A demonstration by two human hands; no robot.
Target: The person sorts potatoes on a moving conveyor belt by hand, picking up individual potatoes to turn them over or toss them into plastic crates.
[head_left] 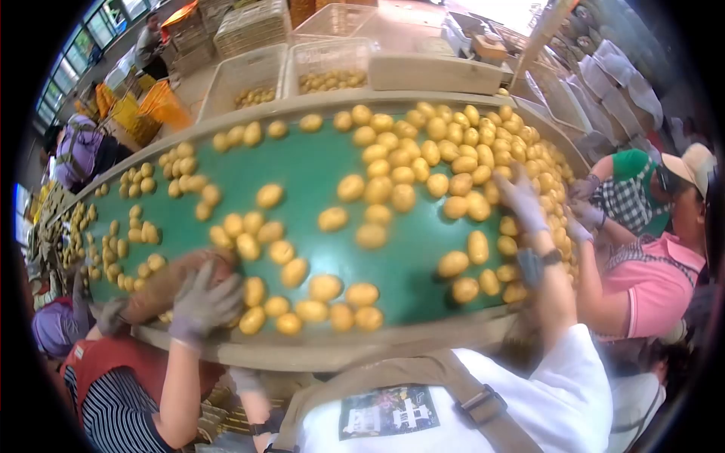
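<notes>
Head view: green belt (306, 166) carries the potatoes (403, 198), heaped densest at its right end, looser leftward. Right hand (522, 202), gloved, fingers spread, on the heap's near side; arm crosses belt's near rim, probably for reach. Left hand (244, 380), also gloved, sits low just outside that rim; blurred, can't tell finger state or any grip. Raised rims likely stop roll-off. Edges: near rim under the right forearm, far rim with crates (260, 68) beyond. Co-worker's hands (585, 215) crowd belt's right end; another co-worker's glove (204, 298) is on a brown object (158, 291) at its near left. Best room: bare strip mid-belt, toward far rim.
</notes>
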